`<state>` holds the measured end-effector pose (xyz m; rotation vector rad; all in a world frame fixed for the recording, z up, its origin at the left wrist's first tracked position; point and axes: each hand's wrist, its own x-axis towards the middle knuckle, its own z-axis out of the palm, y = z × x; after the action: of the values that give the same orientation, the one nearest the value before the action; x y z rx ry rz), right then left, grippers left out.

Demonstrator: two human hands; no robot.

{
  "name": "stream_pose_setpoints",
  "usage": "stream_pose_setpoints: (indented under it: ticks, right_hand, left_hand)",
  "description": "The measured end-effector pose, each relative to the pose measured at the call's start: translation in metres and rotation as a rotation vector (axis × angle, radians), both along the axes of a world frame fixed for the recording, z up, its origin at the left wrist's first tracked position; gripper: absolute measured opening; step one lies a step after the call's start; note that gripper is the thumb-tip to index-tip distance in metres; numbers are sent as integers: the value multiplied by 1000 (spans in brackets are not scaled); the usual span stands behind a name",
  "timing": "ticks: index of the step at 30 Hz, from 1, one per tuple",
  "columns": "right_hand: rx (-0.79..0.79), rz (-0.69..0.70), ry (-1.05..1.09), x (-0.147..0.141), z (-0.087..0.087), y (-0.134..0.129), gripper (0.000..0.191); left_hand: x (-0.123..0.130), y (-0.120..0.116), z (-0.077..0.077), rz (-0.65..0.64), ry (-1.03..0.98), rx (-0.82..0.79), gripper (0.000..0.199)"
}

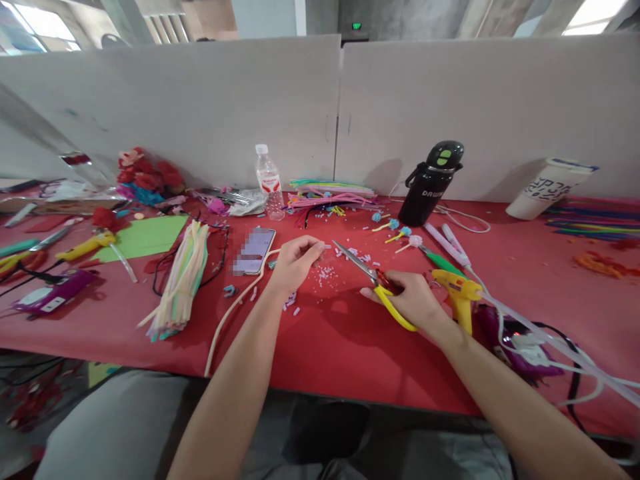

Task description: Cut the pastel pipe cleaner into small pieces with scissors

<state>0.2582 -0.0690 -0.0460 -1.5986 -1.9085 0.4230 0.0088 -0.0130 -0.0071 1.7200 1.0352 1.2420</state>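
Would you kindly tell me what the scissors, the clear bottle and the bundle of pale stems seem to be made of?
Scissors: metal blades, judging by their grey sheen; smooth yellow handle, probably plastic.
Clear bottle: likely glossy plastic, being see-through with highlights.
Bundle of pale stems: matte and soft-looking, perhaps fuzzy fibre; any core is hidden.

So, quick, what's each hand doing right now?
Left hand: pinched closed, apparently on a small lilac piece.
Right hand: closed, holding yellow-handled scissors.
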Motion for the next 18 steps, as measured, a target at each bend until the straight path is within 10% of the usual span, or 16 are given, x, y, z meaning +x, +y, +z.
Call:
stream_pose_setpoints:
  ticks: [18]
  right_hand:
    - [-19,18,-37,4,-3,2,55]
  left_hand:
    - [1,0,0,-12,8,26,24]
